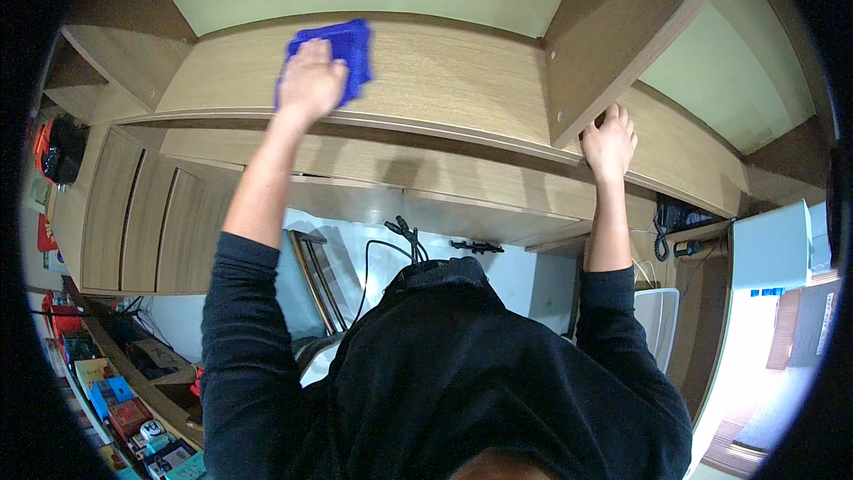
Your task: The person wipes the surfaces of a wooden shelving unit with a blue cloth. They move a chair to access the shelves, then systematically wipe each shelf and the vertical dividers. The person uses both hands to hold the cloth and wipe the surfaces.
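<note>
My left hand point(312, 80) lies flat on a blue cloth point(358, 57), pressing it against the wooden shelf board point(453, 73) near its left part. The cloth spreads out past my fingers on the right side. My right hand point(610, 143) rests on the shelf's front edge, just right of the upright wooden divider point(620, 33), with its thumb near the divider's lower corner. No object shows in my right hand.
Below the shelf are a lower wooden ledge point(466, 167) and drawer fronts point(106, 213) at the left. A coiled cord point(660, 240) hangs at the right. Books and boxes point(126, 417) fill the lower left, and a metal-framed chair part point(313, 280) stands below.
</note>
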The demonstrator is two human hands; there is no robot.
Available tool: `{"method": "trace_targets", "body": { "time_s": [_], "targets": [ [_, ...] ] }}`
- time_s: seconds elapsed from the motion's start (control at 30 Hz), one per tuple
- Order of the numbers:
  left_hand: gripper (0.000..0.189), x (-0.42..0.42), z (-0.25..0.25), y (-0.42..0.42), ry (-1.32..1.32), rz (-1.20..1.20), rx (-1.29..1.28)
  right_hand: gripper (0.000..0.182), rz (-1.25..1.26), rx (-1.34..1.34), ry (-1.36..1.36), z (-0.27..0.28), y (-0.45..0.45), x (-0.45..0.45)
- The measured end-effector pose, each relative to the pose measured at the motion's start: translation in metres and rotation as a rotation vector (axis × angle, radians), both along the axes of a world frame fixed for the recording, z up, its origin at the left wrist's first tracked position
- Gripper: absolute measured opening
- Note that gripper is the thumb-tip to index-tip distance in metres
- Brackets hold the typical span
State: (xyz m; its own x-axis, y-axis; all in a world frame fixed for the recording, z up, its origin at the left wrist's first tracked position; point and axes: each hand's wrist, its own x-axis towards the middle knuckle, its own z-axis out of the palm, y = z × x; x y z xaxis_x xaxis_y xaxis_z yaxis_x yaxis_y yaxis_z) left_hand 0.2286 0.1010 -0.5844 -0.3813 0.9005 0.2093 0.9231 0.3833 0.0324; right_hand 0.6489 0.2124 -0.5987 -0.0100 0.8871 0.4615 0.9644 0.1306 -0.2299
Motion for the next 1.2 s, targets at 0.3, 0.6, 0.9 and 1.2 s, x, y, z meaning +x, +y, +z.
{"method": "trace_targets", "body": {
  "time_s": [0.3,0.6,0.9,1.2],
  "targets": [
    [0.066,-0.126,-0.016,-0.017,0.060,0.519,-0.023,0.039,0.068,0.073,-0.064,-0.004,-0.001,-0.007],
    [0.062,0.125,0.001,0.078,-0.075,-0.281,-0.001,0.039,0.101,0.052,-0.047,-0.001,-0.003,-0.008],
    [0.064,0.134,0.002,0.103,-0.077,-0.536,0.037,0.043,0.051,-0.036,-0.041,-0.001,-0.002,0.000],
    [0.065,-0.040,0.001,0.072,-0.098,-0.327,0.058,0.048,-0.027,-0.158,-0.070,-0.007,0.003,0.008]
  ]
}}
